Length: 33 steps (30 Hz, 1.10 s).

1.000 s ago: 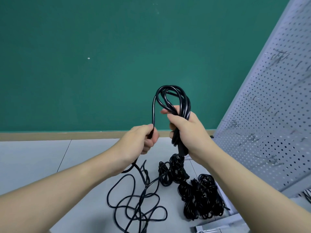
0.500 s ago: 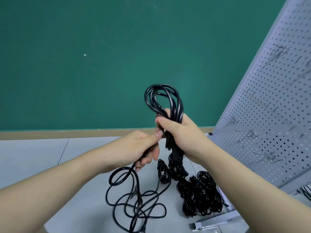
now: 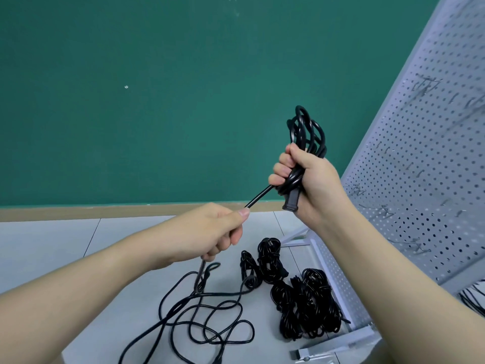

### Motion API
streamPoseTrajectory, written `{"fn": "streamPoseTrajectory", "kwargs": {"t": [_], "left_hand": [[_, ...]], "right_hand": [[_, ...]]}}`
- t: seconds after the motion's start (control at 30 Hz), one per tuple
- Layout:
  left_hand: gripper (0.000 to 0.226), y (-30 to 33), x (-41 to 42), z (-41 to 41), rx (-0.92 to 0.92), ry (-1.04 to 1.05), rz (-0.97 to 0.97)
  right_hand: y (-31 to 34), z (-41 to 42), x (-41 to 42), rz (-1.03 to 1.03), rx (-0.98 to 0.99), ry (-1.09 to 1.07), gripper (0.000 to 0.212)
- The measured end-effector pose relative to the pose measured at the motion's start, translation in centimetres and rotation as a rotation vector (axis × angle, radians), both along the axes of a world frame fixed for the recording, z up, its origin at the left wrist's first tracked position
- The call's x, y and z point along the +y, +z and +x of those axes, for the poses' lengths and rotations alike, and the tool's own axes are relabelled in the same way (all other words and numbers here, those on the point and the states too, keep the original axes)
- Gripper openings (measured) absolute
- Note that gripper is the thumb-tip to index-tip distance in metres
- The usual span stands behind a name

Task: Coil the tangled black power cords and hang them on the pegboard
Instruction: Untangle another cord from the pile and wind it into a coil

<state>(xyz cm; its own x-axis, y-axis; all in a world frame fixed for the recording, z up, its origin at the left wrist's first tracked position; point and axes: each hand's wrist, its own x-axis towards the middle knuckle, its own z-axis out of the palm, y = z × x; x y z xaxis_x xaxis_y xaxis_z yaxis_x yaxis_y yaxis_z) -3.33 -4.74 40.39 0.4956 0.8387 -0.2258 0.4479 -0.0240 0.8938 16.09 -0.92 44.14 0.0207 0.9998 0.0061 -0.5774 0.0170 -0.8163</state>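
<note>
Curling tightly, the fingers of the right hand (image 3: 307, 185) are wrapped round the waist of a half-made coil (image 3: 305, 145), whose loops stand up above the fist while a plug end (image 3: 290, 203) pokes out below it. The bundle is judged to be held upright like this so that its loops cannot slip while the free length is wound across them. A straight, taut run of the power cord (image 3: 258, 198) is stretched from that fist down to the left hand (image 3: 210, 233), where it is pinched under the thumb and closed fingers; the tension is presumably kept so that the wrap sits snug. Below the left hand the cord drops to the floor (image 3: 52, 248) and joins a loose tangle (image 3: 204, 321) that is not yet gathered.

Taking the pegboard (image 3: 420, 179) as the landmark: the held coil is raised just left of its slanted edge, near but apart from it. Several finished bundles (image 3: 299, 300) are laid on the floor at its foot, touching one another, and the loose tangle lies further left of them. Wire hooks (image 3: 383, 211) are seen projecting from the board's face; none can be seen carrying a cord, though the board is blurred and partly out of frame, so hanging is judged to be still ahead
</note>
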Motion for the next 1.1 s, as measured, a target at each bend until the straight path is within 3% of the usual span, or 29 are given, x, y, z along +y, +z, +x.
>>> {"fn": "streamPoseTrajectory", "kwargs": {"t": [0.13,0.3,0.37,0.53,0.7,0.87,1.03,1.1], "left_hand": [[0.047,0.1,-0.2,-0.8,0.028,-0.041,0.017],[0.037,-1.2,0.2,-2.7,0.198,-0.11,0.079],[0.036,-1.6,0.6,-3.5,0.17,-0.083,0.122],[0.022,-2.4,1.0,-4.2,0.359,-0.004,0.384],[0.029,-2.0,1.3,-4.6,0.553,-0.167,0.334],[0.032,-1.5,0.4,-3.8,0.341,-0.378,0.149],[0.04,-1.1,0.7,-3.5,0.015,-0.287,0.051],[0.048,-0.8,0.8,-3.6,-0.073,-0.233,0.101]], "right_hand": [[0.6,0.9,0.2,0.029,-0.023,-0.036,0.028],[1.1,4.0,1.5,0.041,-0.034,-0.209,0.027],[0.6,5.4,1.7,0.01,-0.089,-0.239,0.026],[-1.1,4.2,1.5,-0.008,-0.185,-0.138,0.019],[-1.1,2.9,1.3,0.038,-0.18,-0.066,0.014],[-0.9,2.7,1.5,0.038,-0.205,-0.085,0.014],[-0.9,3.5,1.8,0.031,-0.213,-0.133,0.014],[-0.9,3.6,1.8,0.04,-0.218,-0.124,0.014]]}}
